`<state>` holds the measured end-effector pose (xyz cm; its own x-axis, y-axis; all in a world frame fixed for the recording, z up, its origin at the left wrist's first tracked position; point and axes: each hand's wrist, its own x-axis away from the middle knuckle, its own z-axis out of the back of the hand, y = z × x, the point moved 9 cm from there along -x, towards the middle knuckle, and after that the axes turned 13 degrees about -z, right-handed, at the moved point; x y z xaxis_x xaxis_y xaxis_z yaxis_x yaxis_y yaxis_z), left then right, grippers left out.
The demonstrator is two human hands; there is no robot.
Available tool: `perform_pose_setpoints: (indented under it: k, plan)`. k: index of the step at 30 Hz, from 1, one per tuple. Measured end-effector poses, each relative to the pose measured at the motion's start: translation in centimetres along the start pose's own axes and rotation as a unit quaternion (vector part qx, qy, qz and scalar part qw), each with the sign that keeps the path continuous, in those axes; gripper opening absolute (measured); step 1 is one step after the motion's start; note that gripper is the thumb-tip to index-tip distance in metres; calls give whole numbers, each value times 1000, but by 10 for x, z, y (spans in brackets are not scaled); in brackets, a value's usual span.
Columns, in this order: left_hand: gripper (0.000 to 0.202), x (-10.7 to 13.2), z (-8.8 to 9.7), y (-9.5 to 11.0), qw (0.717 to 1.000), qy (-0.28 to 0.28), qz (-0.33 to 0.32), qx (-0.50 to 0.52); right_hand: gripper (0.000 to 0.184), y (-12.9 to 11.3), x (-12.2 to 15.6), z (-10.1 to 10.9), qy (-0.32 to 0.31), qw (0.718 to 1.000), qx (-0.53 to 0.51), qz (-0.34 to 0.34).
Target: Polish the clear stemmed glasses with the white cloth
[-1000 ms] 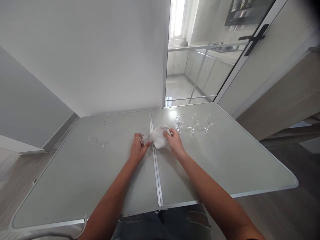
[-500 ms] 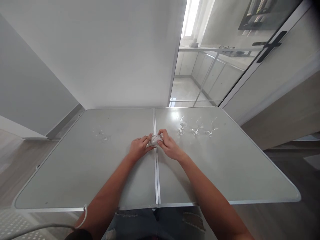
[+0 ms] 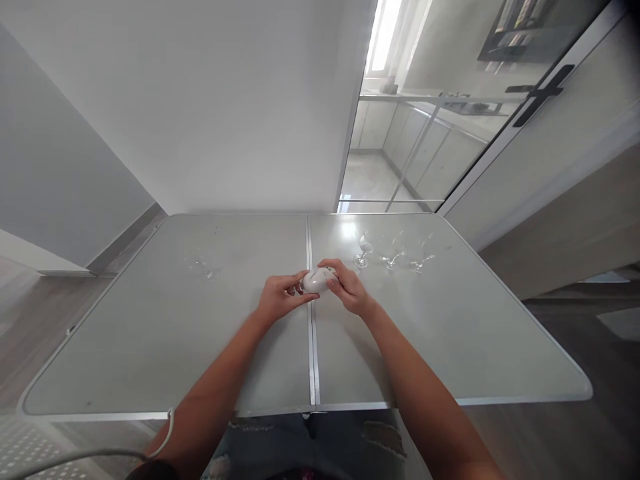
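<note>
Over the table's centre seam, my two hands hold a small rounded glass (image 3: 316, 281) lying sideways, with its bowl looking white and shiny. White material seems to fill the bowl; whether it is cloth or paper I cannot tell. My left hand (image 3: 281, 294) grips the narrow left end, fingers above and thumb below. At the wider right end, my right hand (image 3: 349, 287) closes its thumb and fingers round the rim. Its fingertips are partly hidden. To the right stand three clear stemmed glasses, the nearest glass (image 3: 363, 250) a little beyond my right hand.
More clear glassware (image 3: 203, 267), hard to make out, is on the left half of the pale table (image 3: 150, 347). A metal seam (image 3: 313, 360) splits the tabletop. Behind it rise a white wall and a glass door (image 3: 400, 153). A cable (image 3: 170, 427) hangs by my left forearm.
The held glass has shifted slightly right and shows more of its white bowl. My left fingers have opened somewhat around its end, and my right hand has moved slightly right.
</note>
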<state>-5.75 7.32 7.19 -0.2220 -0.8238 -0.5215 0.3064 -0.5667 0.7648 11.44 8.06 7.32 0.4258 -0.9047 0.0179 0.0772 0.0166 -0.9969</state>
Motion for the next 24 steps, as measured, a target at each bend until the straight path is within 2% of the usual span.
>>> perform_pose_setpoints:
  k: [2,4,6,9,13,15,17,19,21,22,24]
  plan:
    - [49,1,-10,3,998,-40,28,47,46,-2,3,3,-7,1000,24,3]
    - [47,2,-15,2,996,-54,44,63,44,-6,4,4,-9,1000,23,10]
    - [47,1,-10,0,999,-24,33,33,43,-8,2,4,-7,1000,-5,0]
    - [46,3,3,-8,998,52,13,-14,41,2,-5,6,7,995,-78,-60]
    - [43,5,2,-18,998,66,22,-4,41,26,-10,9,29,978,-131,-157]
    - [45,4,0,-15,997,70,20,-9,40,24,-10,11,40,981,-122,-143]
    - [48,3,-1,-8,997,75,21,-8,39,12,-9,9,28,989,-106,-96]
    - [48,3,-7,-4,998,51,42,19,37,0,-5,5,4,995,-81,-51]
    - [41,4,-20,-5,991,-12,95,92,36,-9,1,8,2,999,-42,-16]
    - [38,7,-30,-7,979,-55,132,146,37,-10,3,11,7,1000,-19,-7]
    - [39,16,-48,-10,931,-143,212,261,41,-10,8,14,2,1000,22,0]
